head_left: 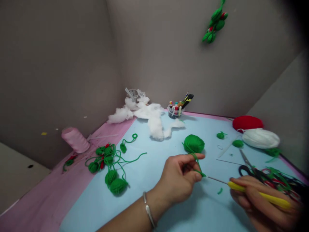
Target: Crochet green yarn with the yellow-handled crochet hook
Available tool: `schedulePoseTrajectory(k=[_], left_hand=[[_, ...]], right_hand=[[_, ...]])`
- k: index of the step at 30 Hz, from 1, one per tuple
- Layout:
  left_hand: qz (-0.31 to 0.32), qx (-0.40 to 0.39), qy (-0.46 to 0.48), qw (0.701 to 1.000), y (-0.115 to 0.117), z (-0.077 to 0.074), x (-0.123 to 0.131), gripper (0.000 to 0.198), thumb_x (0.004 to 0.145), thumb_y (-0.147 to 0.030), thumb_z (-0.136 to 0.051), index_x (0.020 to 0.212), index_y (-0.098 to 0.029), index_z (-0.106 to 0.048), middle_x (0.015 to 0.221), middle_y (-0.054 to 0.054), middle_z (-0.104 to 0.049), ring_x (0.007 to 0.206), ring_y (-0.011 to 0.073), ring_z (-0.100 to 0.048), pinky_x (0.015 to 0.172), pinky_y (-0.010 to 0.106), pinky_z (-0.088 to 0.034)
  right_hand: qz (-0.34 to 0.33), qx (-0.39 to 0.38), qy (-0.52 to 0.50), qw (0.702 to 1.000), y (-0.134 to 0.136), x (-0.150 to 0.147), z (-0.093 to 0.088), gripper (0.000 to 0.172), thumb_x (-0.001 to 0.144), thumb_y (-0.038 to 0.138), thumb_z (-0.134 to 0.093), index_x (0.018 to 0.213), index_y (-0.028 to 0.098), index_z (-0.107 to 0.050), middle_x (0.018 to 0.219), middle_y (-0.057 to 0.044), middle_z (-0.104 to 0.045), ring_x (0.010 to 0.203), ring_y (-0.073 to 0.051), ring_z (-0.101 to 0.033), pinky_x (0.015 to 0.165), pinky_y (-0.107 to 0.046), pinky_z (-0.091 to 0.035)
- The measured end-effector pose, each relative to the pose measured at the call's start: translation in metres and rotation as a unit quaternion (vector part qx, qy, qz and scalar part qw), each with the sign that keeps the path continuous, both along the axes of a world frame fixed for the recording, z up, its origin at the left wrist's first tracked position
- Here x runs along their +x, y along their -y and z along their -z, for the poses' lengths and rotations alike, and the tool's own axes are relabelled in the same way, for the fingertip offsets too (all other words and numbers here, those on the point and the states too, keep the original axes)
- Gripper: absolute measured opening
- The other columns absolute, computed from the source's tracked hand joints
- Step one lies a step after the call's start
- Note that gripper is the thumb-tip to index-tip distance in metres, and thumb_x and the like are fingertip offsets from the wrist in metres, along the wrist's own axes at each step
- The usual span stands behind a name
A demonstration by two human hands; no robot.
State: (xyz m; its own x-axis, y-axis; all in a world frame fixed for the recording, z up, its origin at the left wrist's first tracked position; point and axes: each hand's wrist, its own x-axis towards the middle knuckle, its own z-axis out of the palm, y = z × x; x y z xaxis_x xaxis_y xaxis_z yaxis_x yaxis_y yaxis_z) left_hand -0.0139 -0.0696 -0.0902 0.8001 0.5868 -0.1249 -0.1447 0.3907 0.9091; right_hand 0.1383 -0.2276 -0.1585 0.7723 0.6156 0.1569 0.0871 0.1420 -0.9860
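Green yarn (199, 167) runs over the raised index finger of my left hand (180, 177), whose thumb and fingers pinch it near a small green stitch. My right hand (260, 203) grips the yellow handle of a crochet hook (235, 187). Its thin metal shaft points left, and the tip meets the green yarn at my left fingertips. Just behind my left hand lies a ball of green yarn (193, 143), with a strand coming down toward my fingers. The hook's very tip is too small to make out within the yarn.
Scissors (251, 167) and tangled yarn scraps (282, 183) lie at right, near red yarn (247, 123) and white yarn (260, 138). White stuffing (154, 120) and a cup of pens (175, 111) stand behind. Green crocheted pieces (116, 183) and a pink thread cone (75, 140) sit left.
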Motion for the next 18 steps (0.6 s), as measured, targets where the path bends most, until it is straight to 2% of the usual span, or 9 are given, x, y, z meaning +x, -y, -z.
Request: schedulePoseTrajectory(k=[3, 5, 8, 11, 15, 18], left_hand=[[0.016, -0.009, 0.005, 1.000, -0.001, 0.001, 0.000, 0.054, 0.060, -0.011, -0.072, 0.113, -0.005, -0.071, 0.066, -0.004, -0.056, 0.060, 0.0058, -0.046, 0.062, 0.022, -0.033], [0.020, -0.019, 0.007, 1.000, 0.000, 0.003, 0.000, 0.061, 0.057, -0.015, -0.078, 0.117, -0.003, -0.070, 0.066, -0.004, -0.056, 0.060, 0.0058, -0.046, 0.061, 0.022, -0.033], [0.022, -0.038, 0.005, 0.999, 0.002, 0.004, 0.001, 0.069, 0.053, -0.020, -0.084, 0.118, -0.003, -0.070, 0.067, -0.003, -0.057, 0.060, 0.0063, -0.047, 0.060, 0.022, -0.034], [0.007, -0.055, 0.001, 0.998, 0.004, 0.004, 0.001, 0.070, 0.048, -0.023, -0.089, 0.113, -0.005, -0.072, 0.069, -0.003, -0.058, 0.061, 0.0066, -0.049, 0.062, 0.022, -0.036], [-0.016, -0.077, 0.002, 0.997, 0.005, 0.003, 0.000, 0.066, 0.043, -0.026, -0.093, 0.105, -0.009, -0.076, 0.068, -0.003, -0.059, 0.061, 0.0065, -0.050, 0.062, 0.022, -0.037], [-0.019, -0.096, -0.006, 0.995, 0.006, 0.003, 0.001, 0.057, 0.040, -0.030, -0.095, 0.090, -0.011, -0.077, 0.066, -0.002, -0.062, 0.060, 0.0068, -0.052, 0.062, 0.022, -0.037]], right_hand=[[-0.006, 0.000, -0.123, 0.992, 0.001, -0.005, 0.000, 0.026, 0.068, 0.043, -0.084, 0.086, 0.023, -0.080, 0.090, -0.007, -0.069, 0.059, -0.011, -0.059, 0.057, -0.021, -0.057], [0.009, -0.003, -0.150, 0.989, 0.000, -0.009, -0.002, 0.030, 0.064, 0.043, -0.087, 0.085, 0.022, -0.080, 0.088, -0.008, -0.069, 0.059, -0.011, -0.059, 0.057, -0.021, -0.057], [0.007, -0.010, -0.166, 0.986, -0.003, -0.013, -0.004, 0.031, 0.063, 0.044, -0.087, 0.083, 0.022, -0.081, 0.074, -0.006, -0.065, 0.059, -0.012, -0.059, 0.055, -0.022, -0.056], [0.001, -0.015, -0.178, 0.984, -0.003, -0.013, -0.004, 0.034, 0.062, 0.046, -0.087, 0.083, 0.021, -0.081, 0.073, -0.007, -0.065, 0.060, -0.013, -0.059, 0.056, -0.022, -0.057], [0.009, 0.009, -0.168, 0.986, 0.000, -0.010, -0.001, 0.030, 0.065, 0.043, -0.087, 0.086, 0.022, -0.080, 0.084, -0.007, -0.069, 0.063, -0.012, -0.059, 0.060, -0.022, -0.057], [0.014, 0.027, -0.156, 0.987, 0.000, -0.010, 0.000, 0.027, 0.067, 0.040, -0.086, 0.089, 0.025, -0.080, 0.087, -0.005, -0.070, 0.065, -0.011, -0.059, 0.061, -0.020, -0.056]])
